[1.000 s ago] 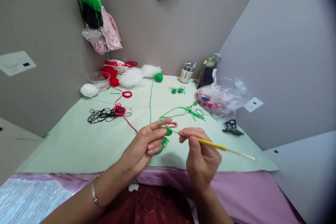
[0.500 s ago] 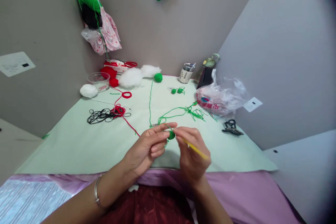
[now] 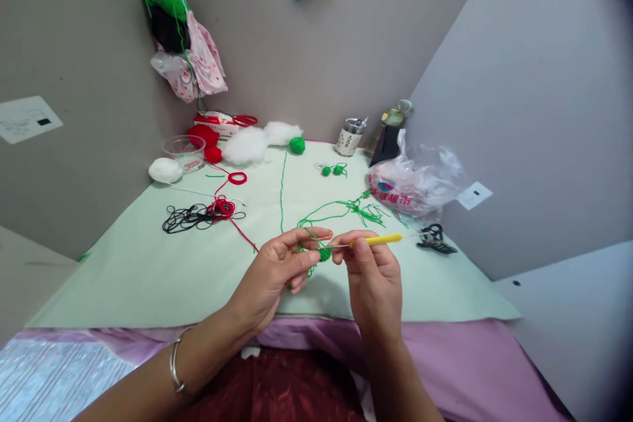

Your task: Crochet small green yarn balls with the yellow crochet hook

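Observation:
Between thumb and fingers, my left hand (image 3: 283,265) pinches a small green crochet piece (image 3: 324,254), with green yarn running up over its index finger. My right hand (image 3: 372,270) is closed around the yellow handle of a crochet hook (image 3: 378,240), held nearly level. The hook's thin metal shaft points left and reaches the green piece; its tip is hidden in the stitches. Loose green yarn (image 3: 324,214) lies on the table just beyond my hands and also hangs below the left fingers.
Tangled black cord (image 3: 185,218) and red yarn (image 3: 222,207) lie to the left. White stuffing (image 3: 246,147), a clear tub (image 3: 184,153) and a green yarn ball (image 3: 297,145) stand at the back. At right are a plastic bag (image 3: 413,181) and a black hair claw (image 3: 435,239).
My right hand has turned, swinging the crochet hook from a downward slant to nearly level, its handle pointing right. The left hand keeps its hold on the green piece.

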The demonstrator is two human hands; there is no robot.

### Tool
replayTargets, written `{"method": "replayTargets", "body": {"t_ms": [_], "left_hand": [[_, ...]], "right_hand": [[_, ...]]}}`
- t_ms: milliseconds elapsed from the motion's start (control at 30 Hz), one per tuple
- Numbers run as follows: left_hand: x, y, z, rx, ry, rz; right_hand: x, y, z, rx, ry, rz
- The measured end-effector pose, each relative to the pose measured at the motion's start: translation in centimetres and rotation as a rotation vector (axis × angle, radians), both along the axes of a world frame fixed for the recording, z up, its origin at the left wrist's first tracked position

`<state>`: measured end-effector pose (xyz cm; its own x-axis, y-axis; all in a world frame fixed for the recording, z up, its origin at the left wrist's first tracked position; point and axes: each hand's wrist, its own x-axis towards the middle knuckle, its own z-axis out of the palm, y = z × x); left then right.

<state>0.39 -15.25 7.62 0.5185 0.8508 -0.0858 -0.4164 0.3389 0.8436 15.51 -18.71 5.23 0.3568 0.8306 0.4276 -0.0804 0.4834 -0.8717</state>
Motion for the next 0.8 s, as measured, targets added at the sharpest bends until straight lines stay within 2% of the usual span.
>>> {"method": "replayTargets", "body": {"t_ms": [100, 367, 467, 567, 633, 700, 800], "left_hand": [[-0.1, -0.1, -0.1, 0.015, 0.021, 0.017], [-0.2, -0.3, -0.8, 0.154, 0.105, 0.121], [0.1, -0.6, -0.7, 0.158, 0.101, 0.155], [0.4, -0.6, -0.8, 0.069, 0.032, 0.146], [0.4, -0.3, -0.8, -0.058, -0.041, 0.048], [0.2, 0.2, -0.9, -0.166, -0.116, -0.048], [-0.3, 0.8, -0.8, -0.199, -0.196, -0.051]], "right_hand": [[0.0, -0.4, 0.3, 0.013, -0.05, -0.01], [-0.1, -1.9, 0.4, 0.101, -0.459, -0.211], [-0.2, -1.7, -0.2, 0.217, -0.624, -0.262], [-0.3, -1.2, -1.1, 0.393, -0.849, -0.377], [-0.4, -1.0, -1.6, 0.462, -0.952, -0.458], [-0.4, -0.8, -1.5, 0.446, -0.914, -0.44], [-0.2, -0.7, -0.5, 0.263, -0.599, -0.291]]}}
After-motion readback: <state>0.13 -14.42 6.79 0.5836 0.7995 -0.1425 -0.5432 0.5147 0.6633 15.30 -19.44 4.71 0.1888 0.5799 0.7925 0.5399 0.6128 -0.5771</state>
